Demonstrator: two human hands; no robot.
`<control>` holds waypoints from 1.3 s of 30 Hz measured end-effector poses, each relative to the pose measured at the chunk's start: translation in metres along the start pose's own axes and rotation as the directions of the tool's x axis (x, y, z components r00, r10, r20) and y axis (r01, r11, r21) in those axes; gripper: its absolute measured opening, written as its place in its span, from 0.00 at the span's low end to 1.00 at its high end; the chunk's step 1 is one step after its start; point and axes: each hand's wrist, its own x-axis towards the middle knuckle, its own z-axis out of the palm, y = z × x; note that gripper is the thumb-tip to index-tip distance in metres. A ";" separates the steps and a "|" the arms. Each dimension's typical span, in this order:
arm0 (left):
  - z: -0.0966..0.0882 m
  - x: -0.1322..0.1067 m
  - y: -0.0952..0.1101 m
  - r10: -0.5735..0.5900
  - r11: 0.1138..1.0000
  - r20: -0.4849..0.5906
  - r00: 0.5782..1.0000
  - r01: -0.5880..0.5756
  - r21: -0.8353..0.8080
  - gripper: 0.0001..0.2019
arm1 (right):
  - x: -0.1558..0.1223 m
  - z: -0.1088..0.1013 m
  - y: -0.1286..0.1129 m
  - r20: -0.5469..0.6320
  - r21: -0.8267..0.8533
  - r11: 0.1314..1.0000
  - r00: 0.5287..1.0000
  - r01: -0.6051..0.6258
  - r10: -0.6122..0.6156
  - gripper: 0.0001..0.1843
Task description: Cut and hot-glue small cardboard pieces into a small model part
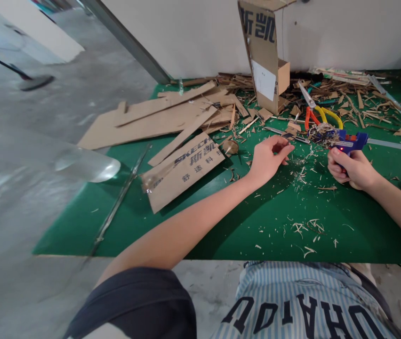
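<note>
— Green mat (221,226) over the whole table, white wall behind, cardboard offcuts heaped along the back edge. What are the hands on?

— The right hand (350,169) is clenched round the grip of a blue glue gun (350,140). The gun sits low over the mat at the right, nozzle pointing left into a tangle of glue strings (322,134). A small red light glows on its body, so I'd take it as hot.

— And the left hand (269,157)?

— Resting on the mat near the gun, to its left, thumb and forefinger (285,147) pinched together. Whether a scrap sits between them I cannot tell; it would be too small to see.

— What worries you?

— Those fingertips are close to the nozzle. If the gun swung left toward the pinch, hot glue could land on skin.

— Anything else?

— Shavings (306,226) are strewn over the mat, many of them between the hands. Glue dripping from the nozzle would pick them up and could foul a joint. The scissors (322,115) lie just behind the gun, and a careless wrist might knock them.

— The big pieces?

— A printed cardboard sheet (182,172) and a long ruler (119,200) lie well to the left, away from the heat. A tall cardboard box (262,52) stands tilted by the wall, and a bump to the table might tip it onto the offcuts.
</note>
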 end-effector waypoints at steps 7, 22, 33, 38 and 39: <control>0.000 0.000 0.001 -0.009 1.000 -0.004 1.000 0.009 0.000 0.06 | -0.001 0.000 0.001 0.023 -0.027 0.999 0.999 0.034 -0.034 0.30; 0.000 0.002 -0.003 -0.008 1.000 0.004 1.000 0.008 -0.011 0.06 | -0.001 0.001 0.000 0.023 0.013 0.999 0.999 0.035 -0.035 0.30; -0.001 0.000 0.000 -0.002 1.000 0.011 1.000 0.002 0.011 0.05 | 0.000 0.000 0.001 -0.007 0.024 0.999 1.000 0.024 -0.024 0.31; 0.000 0.001 -0.002 -0.010 1.000 0.010 1.000 0.010 -0.001 0.05 | 0.000 0.001 0.000 -0.002 0.034 0.999 1.000 0.018 -0.018 0.31; 0.000 0.001 -0.002 -0.012 1.000 0.009 1.000 0.012 -0.004 0.05 | 0.000 0.001 0.000 -0.001 0.034 0.999 1.000 0.017 -0.017 0.31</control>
